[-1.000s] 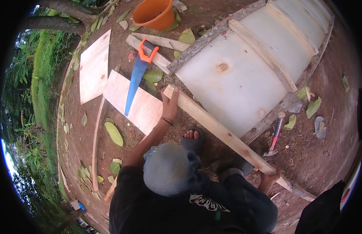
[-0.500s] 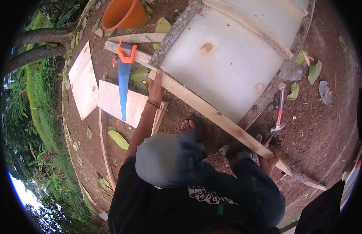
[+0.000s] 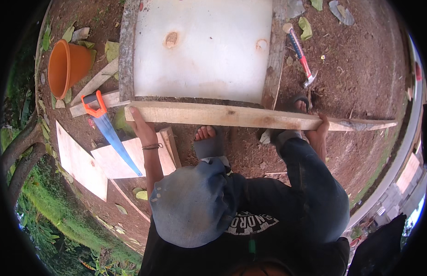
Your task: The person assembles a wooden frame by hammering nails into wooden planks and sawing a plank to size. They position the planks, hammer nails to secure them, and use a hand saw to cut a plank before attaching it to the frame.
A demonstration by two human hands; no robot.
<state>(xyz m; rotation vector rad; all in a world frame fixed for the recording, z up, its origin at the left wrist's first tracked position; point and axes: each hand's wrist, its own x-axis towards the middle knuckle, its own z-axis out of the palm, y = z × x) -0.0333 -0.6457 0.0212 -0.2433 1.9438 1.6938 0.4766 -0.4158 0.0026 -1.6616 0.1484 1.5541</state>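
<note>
Ground: bare brown soil (image 3: 360,78), scattered dry leaves, grass along its left edge.
Plank: long pale wooden plank (image 3: 232,116), lying crosswise on the soil along the near edge of the white panel, its right end tapering past the right hand.
Left hand: left hand (image 3: 139,125) on the plank's left end, fingers curled over the top edge, gripping it; dark band at the wrist.
Right hand: right hand (image 3: 320,131) near the plank's right end, fingers wrapped over the wood, gripping it.
Panel: large white board in a weathered timber frame (image 3: 204,50), flat on the soil, touching the plank's far side.
Saw: blue-bladed handsaw with orange handle (image 3: 107,131), resting on pale plywood sheets (image 3: 117,158) by the left edge of the soil, just beside the left hand.
Pot: orange plastic flowerpot (image 3: 66,66), tipped on its side at the far-left corner.
Hammer: claw hammer with red and black handle (image 3: 300,55), on the soil right of the panel, apart from both hands.
Feet: sandalled foot (image 3: 209,140) just under the plank, between the hands.
</note>
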